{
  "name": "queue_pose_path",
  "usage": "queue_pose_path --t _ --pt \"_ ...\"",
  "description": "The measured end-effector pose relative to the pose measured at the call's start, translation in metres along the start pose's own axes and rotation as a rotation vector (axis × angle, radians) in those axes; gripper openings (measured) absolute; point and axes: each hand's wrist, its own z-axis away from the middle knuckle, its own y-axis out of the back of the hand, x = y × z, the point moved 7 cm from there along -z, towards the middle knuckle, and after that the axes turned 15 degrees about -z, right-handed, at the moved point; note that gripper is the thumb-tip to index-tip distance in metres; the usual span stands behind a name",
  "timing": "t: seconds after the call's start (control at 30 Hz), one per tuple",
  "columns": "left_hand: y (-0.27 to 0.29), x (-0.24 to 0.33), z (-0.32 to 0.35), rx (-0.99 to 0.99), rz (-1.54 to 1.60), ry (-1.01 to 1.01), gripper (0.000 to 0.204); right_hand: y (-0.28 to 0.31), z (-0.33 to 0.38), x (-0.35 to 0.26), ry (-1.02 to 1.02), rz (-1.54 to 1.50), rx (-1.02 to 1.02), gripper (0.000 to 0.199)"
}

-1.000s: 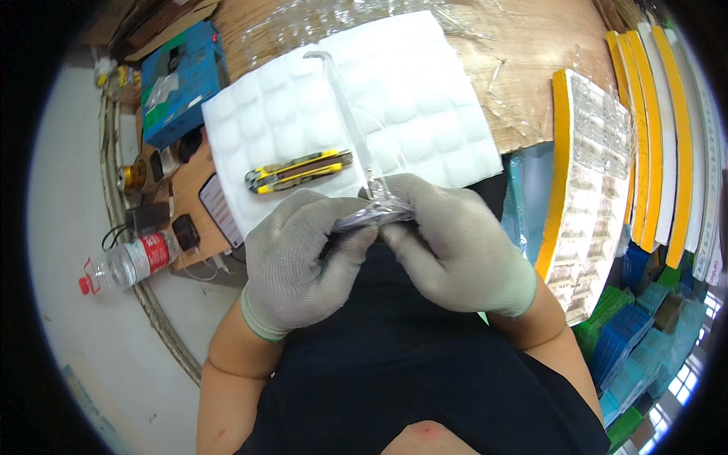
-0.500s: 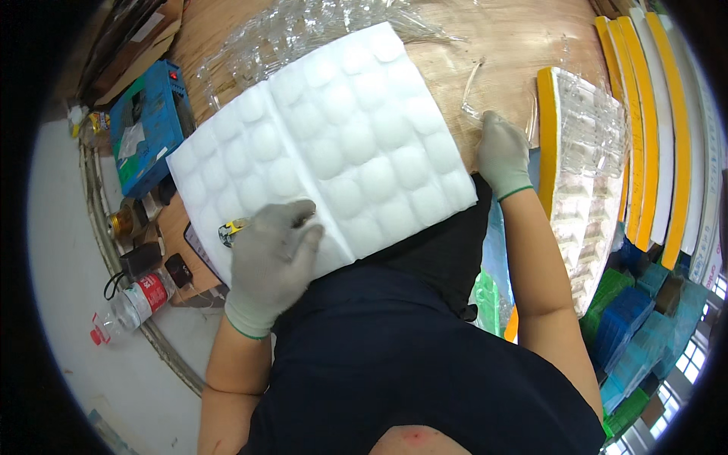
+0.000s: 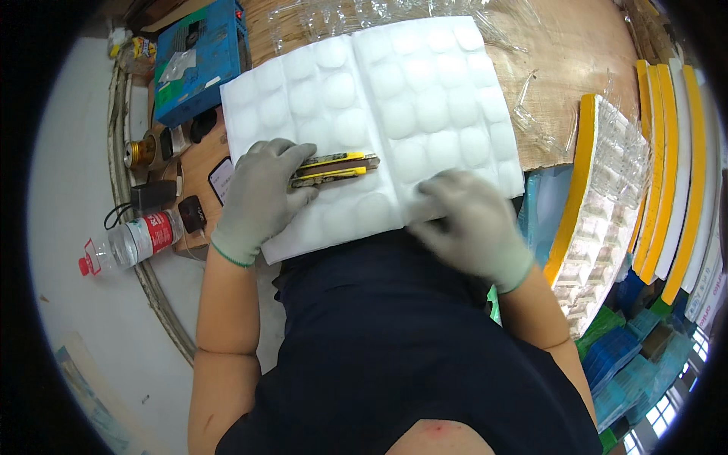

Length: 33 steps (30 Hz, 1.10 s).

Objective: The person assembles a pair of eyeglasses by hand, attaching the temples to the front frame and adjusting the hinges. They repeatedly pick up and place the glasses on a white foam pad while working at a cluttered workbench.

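A white padded sheet [image 3: 425, 83] with rows of round bumps lies across the near edge of the table and over my lap. My left hand [image 3: 262, 189], in a pale grey glove, is closed around a yellow utility knife [image 3: 334, 178]. The knife points right, just above the sheet and beside its long lengthwise crease. My right hand [image 3: 474, 224], gloved the same way, is over the sheet's near right part. Its fingers look bent but are smeared by motion, so whether they pinch anything is unclear.
Clear plastic strips [image 3: 334, 19] lie along the far side of the wooden table [image 3: 565, 57]. A blue box [image 3: 199, 64], a phone [image 3: 221, 180] and a plastic bottle [image 3: 136, 239] are at left. On the right stand a yellow-edged foam block [image 3: 584, 189] and several yellow-edged boards [image 3: 690, 167].
My right hand has moved left from the loose plastic strip onto the sheet. My left hand has turned, bringing the knife fully into view. The whole view has shifted.
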Motion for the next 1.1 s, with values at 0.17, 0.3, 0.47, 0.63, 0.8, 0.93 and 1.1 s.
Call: queue_pose_path --t 0.17,0.3,0.47,0.63,0.8,0.93,1.1 --pt "0.003 -0.008 0.013 0.008 0.123 0.028 0.051 -0.057 -0.007 -0.004 -0.143 0.345 -0.3 0.015" --pt "0.008 -0.013 0.047 0.037 0.375 0.072 0.053 -0.054 -0.006 -0.001 -0.154 0.27 -0.29 0.01" --pt "-0.006 -0.018 0.072 -0.046 0.518 0.124 0.059 -0.05 -0.009 -0.002 -0.233 0.174 -0.309 0.013" --pt "0.014 0.005 0.08 0.067 0.372 0.005 0.055 -0.038 -0.022 0.006 -0.401 -0.116 -0.237 0.019" --pt "0.004 0.024 0.071 0.007 0.429 -0.073 0.052 -0.027 -0.031 0.01 -0.402 -0.245 -0.171 0.019" --pt "0.004 0.018 0.073 -0.014 0.458 -0.027 0.051 -0.037 -0.024 0.008 -0.375 -0.153 -0.284 0.017" --pt "-0.005 0.02 0.077 -0.156 0.468 -0.065 0.049 -0.048 -0.01 0.003 -0.273 0.005 -0.315 0.014"
